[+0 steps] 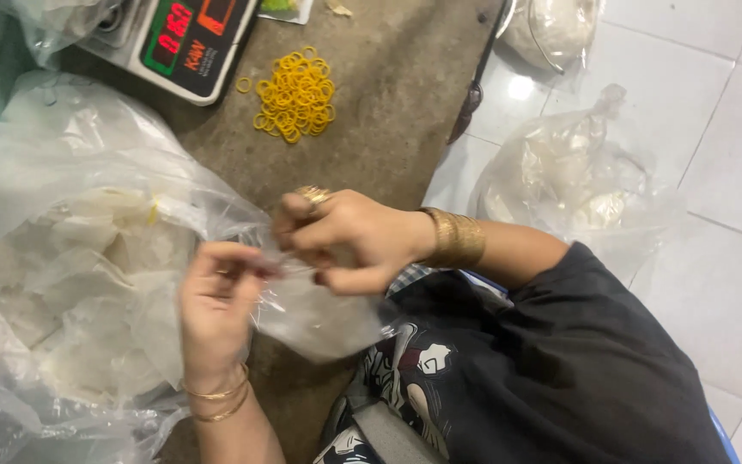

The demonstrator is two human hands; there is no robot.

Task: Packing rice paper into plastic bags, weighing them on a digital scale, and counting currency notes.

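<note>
A worn brown mat is lying over white floor tiles, with a digital scale at the upper left and a heap of yellow rubber bands beside it. At centre frame, your left hand and right hand are both pinching, fingers curled closed, the mouth of a small clear plastic bag hanging just below them. You are likely best served by keeping the film taut between both pinches while you are working it, since the large bag of pale chips is crowding in from the left.

One head-worn camera looks steeply down from close above, facing the brown table ahead and white tiled floor to the right; no second view
</note>
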